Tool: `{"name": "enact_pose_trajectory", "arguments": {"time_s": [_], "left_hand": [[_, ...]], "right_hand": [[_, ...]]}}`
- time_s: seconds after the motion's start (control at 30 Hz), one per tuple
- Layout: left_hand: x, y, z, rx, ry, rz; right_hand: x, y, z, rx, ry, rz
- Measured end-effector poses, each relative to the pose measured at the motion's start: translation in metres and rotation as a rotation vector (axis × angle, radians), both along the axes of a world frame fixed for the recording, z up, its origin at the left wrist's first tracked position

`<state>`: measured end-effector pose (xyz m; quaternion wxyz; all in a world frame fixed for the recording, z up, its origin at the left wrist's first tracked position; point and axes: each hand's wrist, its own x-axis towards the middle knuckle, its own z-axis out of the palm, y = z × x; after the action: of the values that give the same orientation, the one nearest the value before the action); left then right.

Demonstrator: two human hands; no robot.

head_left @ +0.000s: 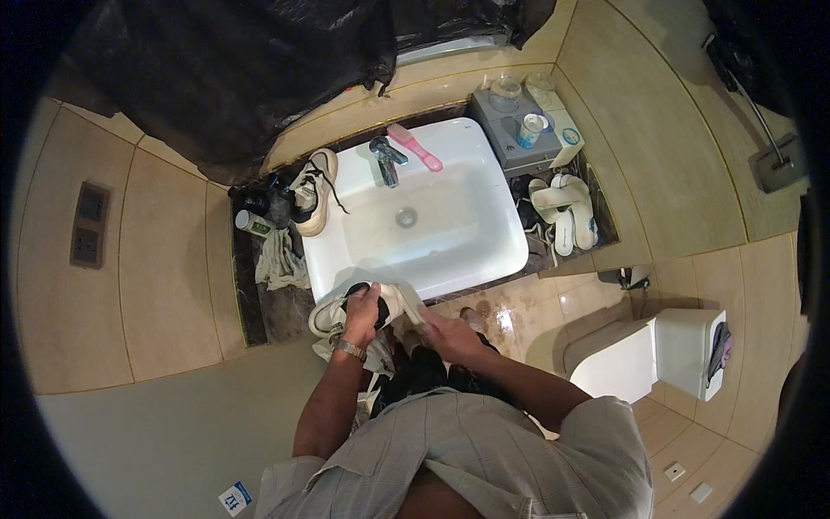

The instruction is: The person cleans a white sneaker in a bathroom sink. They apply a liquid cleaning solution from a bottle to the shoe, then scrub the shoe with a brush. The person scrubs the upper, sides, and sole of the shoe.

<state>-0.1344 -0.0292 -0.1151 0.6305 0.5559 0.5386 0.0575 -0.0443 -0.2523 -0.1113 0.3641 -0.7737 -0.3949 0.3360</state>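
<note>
Just over the near rim of the white sink, my left hand [363, 313], with a watch at its wrist, grips a white sneaker [393, 303] with a dark lining. My right hand [450, 336] is closed at the sneaker's other end, by a pale strip along its side; its fingertips are partly hidden. The matching white sneaker [316, 192], with dark laces hanging loose, stands at the sink's left edge. A pink brush [417, 147] lies on the back rim beside the chrome faucet [387, 160].
The sink [484, 199] is set in a dark counter. Left of it are a crumpled pale cloth [281, 262] and a small jar [252, 223]. At right stand a grey box [510, 130] with a cup [532, 130] and several white shoe pieces [566, 212]. A toilet [614, 359] is on my right.
</note>
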Motion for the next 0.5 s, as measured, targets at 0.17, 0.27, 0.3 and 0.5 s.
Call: {"name": "enact_pose_trajectory", "arguments": {"time_s": [0.17, 0.27, 0.3, 0.5], "left_hand": [[-0.001, -0.001, -0.019, 0.069, -0.099, -0.027], [0.0, -0.001, -0.005, 0.049, -0.037, -0.029], [-0.002, -0.001, -0.005, 0.033, -0.006, -0.021], [-0.013, -0.007, -0.035, 0.158, -0.264, -0.013]], "right_hand": [[0.025, 0.065, -0.012, -0.055, -0.013, -0.052], [0.02, 0.041, -0.012, -0.026, 0.009, -0.011], [0.015, 0.021, -0.001, -0.038, 0.019, 0.037], [0.017, 0.032, 0.008, -0.07, -0.033, 0.051]]}}
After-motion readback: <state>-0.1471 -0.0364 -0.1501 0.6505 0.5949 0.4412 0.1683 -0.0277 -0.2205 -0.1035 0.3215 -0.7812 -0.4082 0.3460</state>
